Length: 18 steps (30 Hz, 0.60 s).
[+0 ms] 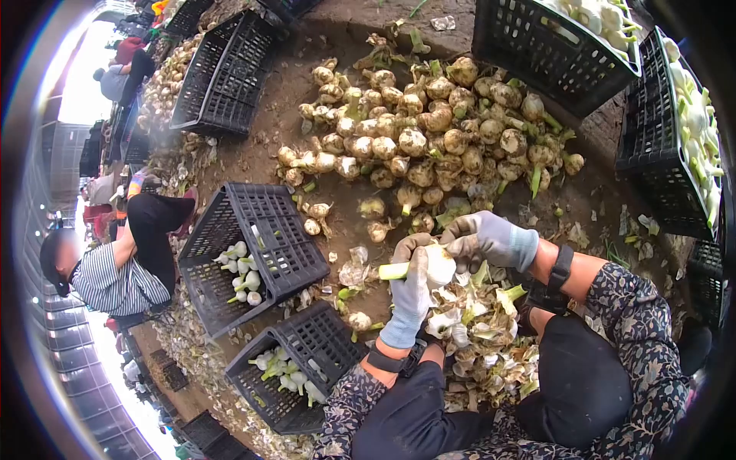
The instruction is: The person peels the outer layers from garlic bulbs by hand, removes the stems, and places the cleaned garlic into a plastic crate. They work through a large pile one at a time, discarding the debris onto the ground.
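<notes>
My left hand (412, 287), in a grey glove with a light blue cuff, is closed around a garlic bulb (439, 266). The bulb is white and mostly peeled, and its cut green stem sticks out to the left. From the upper right my right hand (481, 236), gloved the same way, presses bent fingers against the bulb's outer side. Below both hands lies a heap of peeled garlic skins (491, 345) between my legs. Just beyond them, a large pile of unpeeled, soil-marked garlic bulbs (429, 130) spreads over the ground.
Two tilted black crates (287, 238) (326, 345) at left hold several cleaned bulbs. Full black crates (548, 57) (655, 146) stand at upper right. Another black crate (230, 73) is at upper left. A person in a striped shirt (126, 280) sits at left, with others farther back.
</notes>
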Each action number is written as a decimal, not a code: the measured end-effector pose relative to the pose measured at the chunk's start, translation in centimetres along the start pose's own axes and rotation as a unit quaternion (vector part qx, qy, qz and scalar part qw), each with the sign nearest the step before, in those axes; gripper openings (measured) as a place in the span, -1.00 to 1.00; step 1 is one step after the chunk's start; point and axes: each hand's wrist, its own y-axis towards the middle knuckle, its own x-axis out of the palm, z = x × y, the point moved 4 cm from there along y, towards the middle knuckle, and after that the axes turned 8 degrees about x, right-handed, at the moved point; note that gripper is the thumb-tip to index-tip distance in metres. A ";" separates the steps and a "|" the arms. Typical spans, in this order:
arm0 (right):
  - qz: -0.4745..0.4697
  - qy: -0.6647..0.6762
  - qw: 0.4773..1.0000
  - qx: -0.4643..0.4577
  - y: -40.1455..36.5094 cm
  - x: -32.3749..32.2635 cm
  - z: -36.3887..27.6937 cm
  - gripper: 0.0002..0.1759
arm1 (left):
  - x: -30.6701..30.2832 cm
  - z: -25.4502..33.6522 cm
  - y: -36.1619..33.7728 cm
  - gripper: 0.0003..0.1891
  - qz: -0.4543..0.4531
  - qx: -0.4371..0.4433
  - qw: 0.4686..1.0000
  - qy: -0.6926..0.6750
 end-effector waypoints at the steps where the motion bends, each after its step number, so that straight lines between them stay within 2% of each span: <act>1: 0.000 0.000 1.000 0.000 -0.4 0.2 -0.1 -0.56 | 0.1 -0.1 -0.1 -0.73 0.014 -0.037 0.997 -0.059; 3: 0.055 -0.037 0.997 -0.035 -1.6 0.6 -0.9 -0.53 | -0.3 -0.7 0.2 -0.72 0.024 -0.033 0.997 -0.058; 4: 0.105 -0.192 0.967 -0.126 -1.6 1.2 -1.1 -0.50 | -0.8 -1.1 0.4 -0.70 0.034 -0.001 0.999 -0.008; 5: 0.190 -0.378 0.878 -0.225 -2.1 1.9 -1.6 -0.57 | -1.1 -1.3 0.5 -0.67 0.043 0.031 0.998 0.043; 7: 0.282 -0.457 0.806 -0.248 -2.7 3.7 -1.9 -0.69 | -0.7 -0.8 0.5 -0.66 0.055 0.048 0.994 0.080; 8: 0.282 -0.457 0.806 -0.248 -2.6 3.6 -1.7 -0.69 | -0.6 -0.4 0.4 -0.64 0.066 0.065 0.989 0.118; 10: 0.299 -0.513 0.760 -0.263 -2.0 3.5 -1.2 -0.80 | -0.6 -0.1 0.3 -0.62 0.052 0.063 0.988 0.133; 12: 0.304 -0.493 0.774 -0.256 -1.4 2.9 -1.1 -0.82 | -0.7 -0.2 0.3 -0.58 0.038 0.061 0.987 0.146; 14: 0.341 -0.425 0.794 -0.271 -0.7 1.8 -0.6 -0.85 | -0.8 -0.9 0.3 -0.57 0.011 0.036 0.999 0.032; 15: 0.345 -0.384 0.824 -0.232 0.0 0.7 -0.4 -0.84 | -0.6 -0.4 0.3 -0.57 0.011 0.035 0.999 0.031; 17: 0.364 -0.360 0.853 -0.105 0.7 -1.5 0.4 -0.82 | 0.7 0.5 0.1 -0.47 -0.053 -0.007 0.992 -0.110; 18: 0.375 -0.389 0.833 -0.120 0.4 -1.5 0.3 -0.83 | 0.9 0.6 0.1 -0.42 -0.092 -0.005 0.988 -0.125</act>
